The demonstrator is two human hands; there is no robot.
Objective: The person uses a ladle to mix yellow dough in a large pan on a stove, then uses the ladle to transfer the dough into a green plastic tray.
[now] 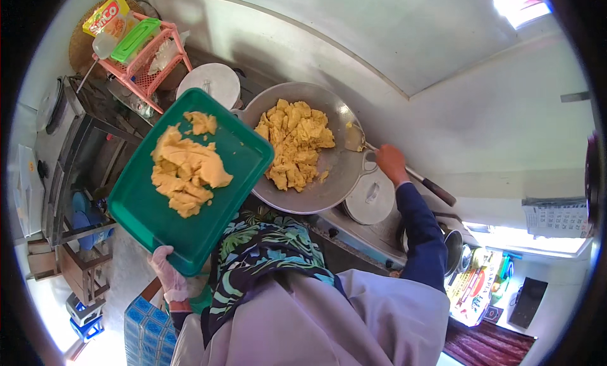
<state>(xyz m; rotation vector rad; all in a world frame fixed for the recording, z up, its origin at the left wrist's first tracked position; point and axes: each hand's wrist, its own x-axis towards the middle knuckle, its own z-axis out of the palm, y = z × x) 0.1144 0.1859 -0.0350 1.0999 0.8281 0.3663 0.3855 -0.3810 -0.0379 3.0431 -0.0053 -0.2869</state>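
Observation:
My left hand (169, 274), in a clear thin glove, grips the near corner of a green plastic tray (237, 141). Lumps of soft yellow dough (184, 170) lie on the tray, which is held beside and partly over the left side of a large metal wok (341, 179). More yellow dough (294, 141), broken into chunks, is heaped in the wok. My bare right hand (391, 163) is closed round the shaft of a metal spatula (355, 138). The spatula's blade rests against the wok's right inner wall, apart from the dough, and its dark handle points to the lower right.
One lidded pot (208, 84) stands behind the tray, another (370, 198) right of the wok on the stove (338, 230). A pink rack (148, 68) holds a green-lidded box (136, 40) and a yellow pouch (104, 15). The wall (303, 37) rises close behind the wok.

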